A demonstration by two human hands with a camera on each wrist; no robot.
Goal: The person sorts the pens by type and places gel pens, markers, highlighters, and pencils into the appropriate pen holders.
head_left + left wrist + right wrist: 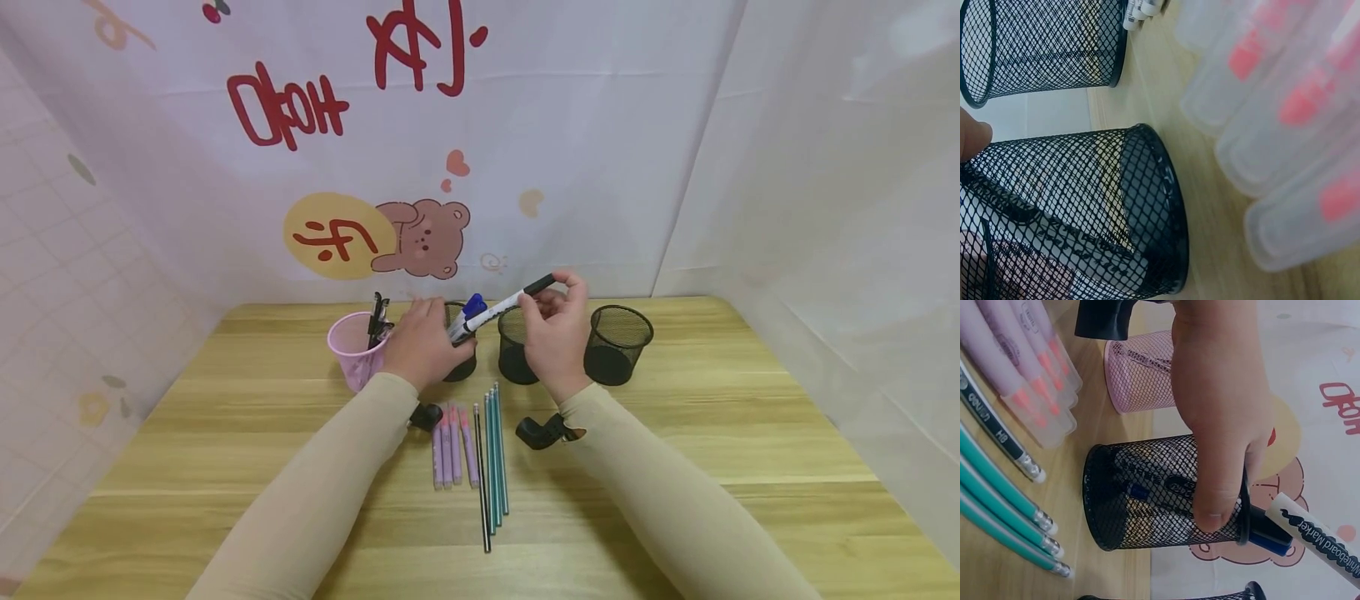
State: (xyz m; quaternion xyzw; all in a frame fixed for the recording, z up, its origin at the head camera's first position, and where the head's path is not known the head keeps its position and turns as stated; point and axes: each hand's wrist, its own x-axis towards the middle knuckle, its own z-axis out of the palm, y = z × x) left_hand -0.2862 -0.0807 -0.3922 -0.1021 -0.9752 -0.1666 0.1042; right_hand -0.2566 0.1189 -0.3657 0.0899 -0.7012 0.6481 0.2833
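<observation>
Head view: at centre, the right hand (561, 337) pinches a black-capped whiteboard marker (498, 311), its lower end near the rim of a black mesh cup (462, 367) gripped by the left hand (423, 343); a pink cup (348, 340) stands centre left, purple highlighters (446, 454) and teal pencils (496, 458) lie lower centre

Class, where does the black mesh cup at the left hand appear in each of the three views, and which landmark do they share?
Head: black mesh cup just left of centre, partly hidden by the left hand.
Left wrist: lower left, sideways.
Right wrist: centre, sideways.
Shared landmark: the purple pens, also at right and upper left respectively.
</observation>
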